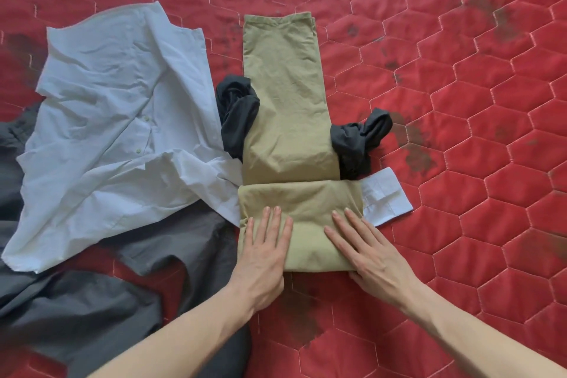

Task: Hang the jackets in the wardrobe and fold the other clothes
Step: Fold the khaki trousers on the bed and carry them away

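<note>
Both hands flat, grip open: left hand and right hand press the khaki trousers' folded near end on the red quilt. Suggest smoothing outward, keeping edges square before next fold.

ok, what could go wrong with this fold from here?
1. The khaki trousers lie over a dark garment and the white shirt's cuff; the next fold could drag them in.
2. Both hands, left and right, press flat on the folded end; on release it may spring open.
</note>
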